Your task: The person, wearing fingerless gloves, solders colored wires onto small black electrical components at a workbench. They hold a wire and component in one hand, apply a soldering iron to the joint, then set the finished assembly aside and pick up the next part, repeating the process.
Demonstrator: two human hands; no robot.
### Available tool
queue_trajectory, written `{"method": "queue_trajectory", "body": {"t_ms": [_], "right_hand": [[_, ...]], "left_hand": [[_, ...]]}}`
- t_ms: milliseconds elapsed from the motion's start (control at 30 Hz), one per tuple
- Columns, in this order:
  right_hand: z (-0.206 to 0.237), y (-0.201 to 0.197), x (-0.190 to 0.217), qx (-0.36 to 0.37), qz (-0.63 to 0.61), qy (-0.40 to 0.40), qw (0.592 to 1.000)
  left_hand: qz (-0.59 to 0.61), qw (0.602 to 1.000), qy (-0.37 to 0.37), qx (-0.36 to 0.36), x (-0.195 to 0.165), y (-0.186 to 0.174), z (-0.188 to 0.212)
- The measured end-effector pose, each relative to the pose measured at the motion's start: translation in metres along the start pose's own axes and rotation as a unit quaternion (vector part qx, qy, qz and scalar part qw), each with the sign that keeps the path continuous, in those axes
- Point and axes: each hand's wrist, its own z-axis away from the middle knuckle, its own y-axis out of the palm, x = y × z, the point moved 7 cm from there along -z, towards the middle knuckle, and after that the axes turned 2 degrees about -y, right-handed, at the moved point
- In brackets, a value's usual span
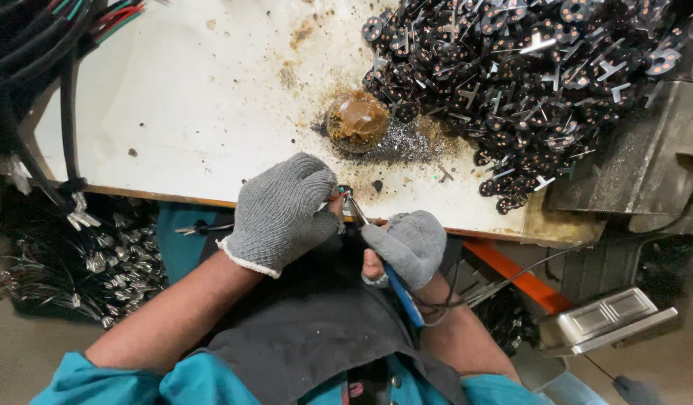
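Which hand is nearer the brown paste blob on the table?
Left. The left hand sits just below the brown paste blob; the right hand is lower, off the table edge.

A stained white bench [196, 97] carries a heap of black parts [526, 82] and a brown-caked pot [357, 120].

One head camera is looking steeply down from close above, facing the counter [211, 112] edge, with the hands [346, 225] sitting near the middle of its view.

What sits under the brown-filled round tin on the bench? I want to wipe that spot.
Around the tin lies dark gritty debris and brown staining on the white benchtop. The surface directly beneath the tin is covered.
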Motion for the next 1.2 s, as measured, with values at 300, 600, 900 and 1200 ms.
{"method": "queue_trajectory", "body": {"t_ms": [300,600,900,1200], "right_hand": [[-0.003,-0.014,0.004,-0.036,0.000,0.116,0.993],[-0.010,-0.021,-0.002,-0.117,-0.049,0.240,0.962],[0.035,-0.085,-0.055,-0.280,-0.081,0.349,0.891],[-0.007,-0.092,-0.053,-0.077,0.362,0.202,0.907]], "left_hand": [[0.004,1.000,0.006,-0.004,-0.001,-0.002,0.000],[0.007,1.000,0.009,-0.014,-0.002,-0.003,0.000],[-0.001,1.000,0.008,-0.013,-0.003,-0.002,-0.002],[-0.002,1.000,0.006,-0.013,-0.003,-0.002,-0.002]]}}
